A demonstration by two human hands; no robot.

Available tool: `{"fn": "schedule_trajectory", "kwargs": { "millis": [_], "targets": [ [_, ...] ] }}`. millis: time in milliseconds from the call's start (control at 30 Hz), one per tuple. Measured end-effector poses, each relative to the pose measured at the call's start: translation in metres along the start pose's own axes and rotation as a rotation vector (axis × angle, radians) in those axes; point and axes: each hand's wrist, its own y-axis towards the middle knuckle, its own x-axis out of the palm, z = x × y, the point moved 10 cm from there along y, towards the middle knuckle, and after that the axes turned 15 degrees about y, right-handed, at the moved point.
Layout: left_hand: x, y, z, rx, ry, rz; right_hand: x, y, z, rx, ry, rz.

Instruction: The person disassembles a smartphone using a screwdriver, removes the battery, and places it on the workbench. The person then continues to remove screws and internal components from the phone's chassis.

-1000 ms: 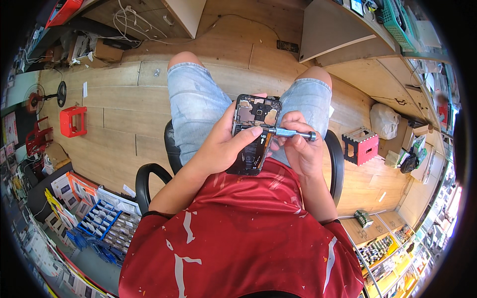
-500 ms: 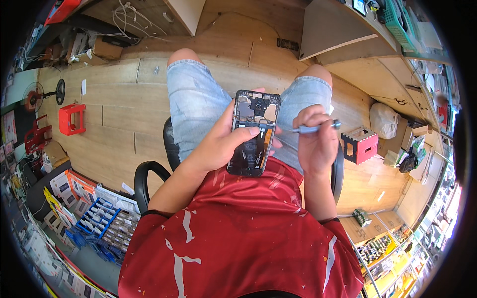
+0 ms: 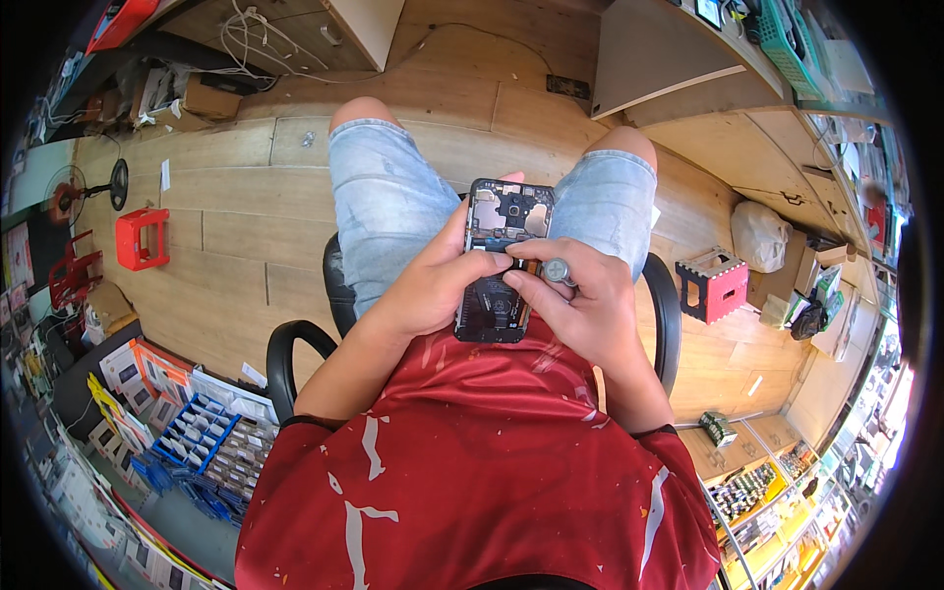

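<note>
Wood-plank floor point(image 3: 236, 241) is spreading below. Left hand point(image 3: 433, 292) is grasping an opened smartphone point(image 3: 495, 303) over the lap point(image 3: 382, 192); fingers of right hand point(image 3: 595, 295) are clasping a screwdriver point(image 3: 558, 270), tips overlying the phone's midsection.

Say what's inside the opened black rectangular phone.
The phone shows a dark round lens near its top and a black rectangular battery below. The left hand and right hand partly cover its middle; parts underneath are hidden.

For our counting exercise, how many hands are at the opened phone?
2: the left hand grips the phone along its left side; the right hand, holding a grey tool, is at the phone's right edge. Each is partly hidden.
</note>
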Motion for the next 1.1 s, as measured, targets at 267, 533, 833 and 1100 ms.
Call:
{"fn": "schedule_trajectory", "kwargs": {
  "millis": [267,533,833,1100],
  "targets": [
    [0.0,0.001,-0.003,-0.025,-0.072,-0.03,0.003,0.01,0.0,0.012,0.017,-0.04],
    [0.002,-0.001,-0.001,-0.046,-0.17,-0.072,0.006,0.014,-0.006,-0.016,-0.04,-0.082],
    [0.0,0.0,0.0,-0.025,-0.224,-0.066,0.009,0.019,-0.009,-0.013,-0.052,-0.103],
    [0.001,0.002,-0.004,-0.021,-0.306,-0.074,0.019,0.016,-0.024,-0.18,-0.28,-0.218]
  ]
}}
